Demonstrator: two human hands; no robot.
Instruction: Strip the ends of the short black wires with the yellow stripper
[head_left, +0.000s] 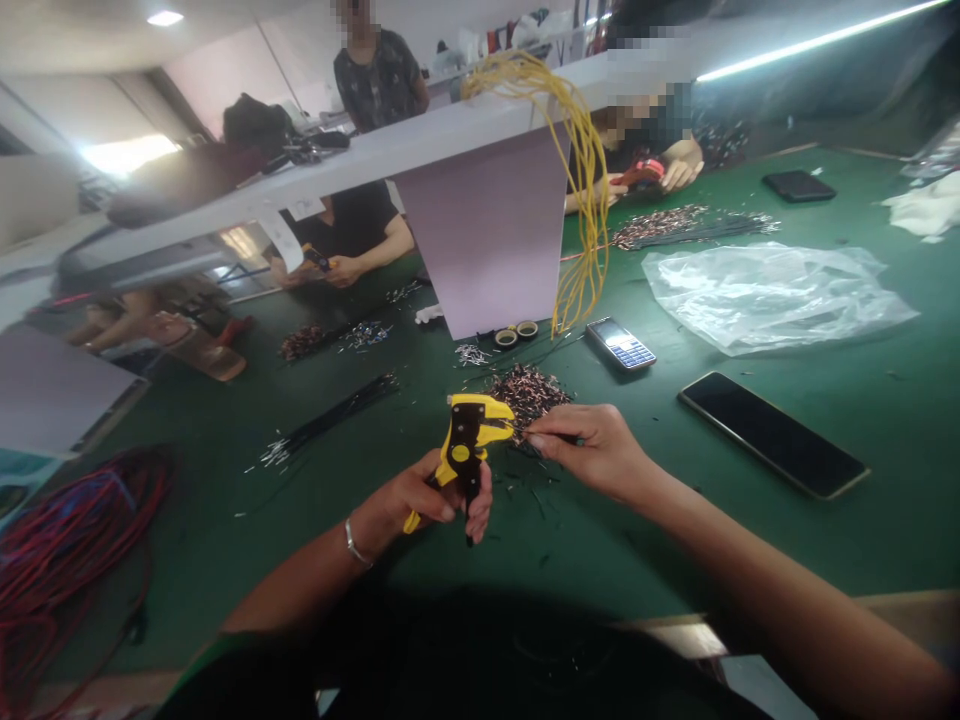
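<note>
My left hand (439, 495) is wrapped round the handles of a yellow and black wire stripper (465, 445), its jaws pointing right. Close to those jaws, my right hand (589, 445) pinches a short dark wire (527, 433) between thumb and fingers; most of the wire is hidden by the hand. Whether the wire's tip sits inside the jaws I cannot tell. Just behind the tool lies a heap of short wire pieces (529, 388) with copper-coloured ends. To the left a bundle of black wires (337, 415) with pale tips rests on the green table (315, 540).
A smartphone (772, 435), a keypad phone (621, 345) and a clear plastic bag (772, 295) lie to the right. Yellow wires (589, 190) hang from the shelf over a panel (487, 220). Red and blue cable coils (75, 560) sit at left. Co-workers' hands (679, 165) hold tools across the table.
</note>
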